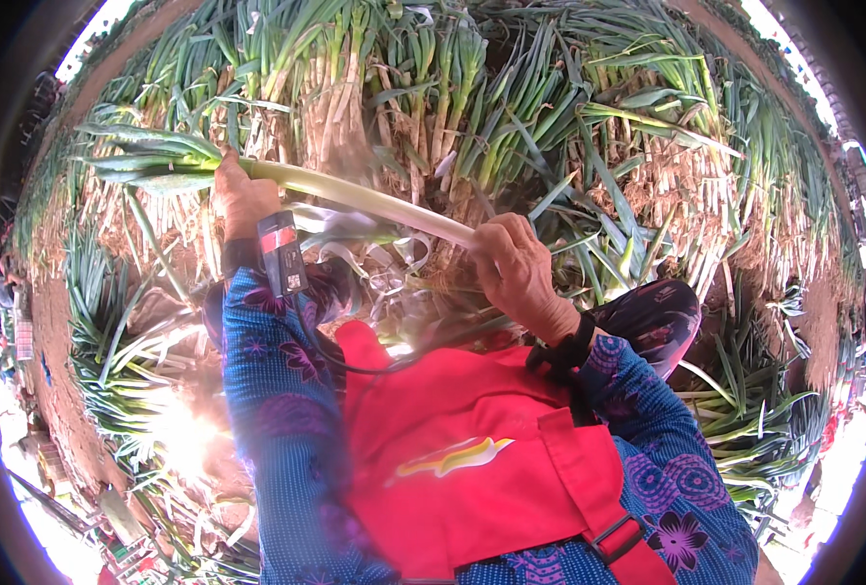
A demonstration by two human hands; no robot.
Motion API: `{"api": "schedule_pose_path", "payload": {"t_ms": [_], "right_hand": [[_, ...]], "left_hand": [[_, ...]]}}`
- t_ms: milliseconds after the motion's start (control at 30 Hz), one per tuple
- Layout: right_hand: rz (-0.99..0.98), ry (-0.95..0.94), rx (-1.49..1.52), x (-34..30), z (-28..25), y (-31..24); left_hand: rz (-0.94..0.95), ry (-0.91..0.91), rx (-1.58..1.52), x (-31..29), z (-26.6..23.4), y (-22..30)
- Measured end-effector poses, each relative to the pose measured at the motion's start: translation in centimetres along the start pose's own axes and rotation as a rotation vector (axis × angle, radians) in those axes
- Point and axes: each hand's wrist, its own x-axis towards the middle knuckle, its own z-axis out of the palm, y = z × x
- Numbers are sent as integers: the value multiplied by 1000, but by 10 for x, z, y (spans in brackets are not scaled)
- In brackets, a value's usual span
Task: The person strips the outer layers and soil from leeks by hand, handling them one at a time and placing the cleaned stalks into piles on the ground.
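Note:
A long green onion lies across in front of me, its green leaves to the left and its pale stalk sloping down to the right. My left hand is closed round it just where the leaves meet the stalk. At the white root end, my right hand has its fingers curled tightly on the stalk, hiding the tip. Loose peeled skins lie on the ground below the stalk, between my hands and my lap.
Rows of upright green onions stand beyond my hands. More onions lean at the right, some loose ones on top. Piles of trimmed onions lie at my left, and others at my right. A red apron covers my lap.

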Motion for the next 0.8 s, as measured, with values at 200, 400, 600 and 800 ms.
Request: {"api": "schedule_pose_path", "payload": {"t_ms": [200,400,600,800], "right_hand": [[-45,-46,-111,5,1,17],[-14,-177,-21,10,9,12],[29,-194,15,12,18,12],[15,-338,-95,9,17,12]], "left_hand": [[-594,-1,-430,-14,5,53],[22,-46,244,-27,-14,46],[-751,363,-783,-18,3,88],[-761,408,-731,-24,7,89]]}}
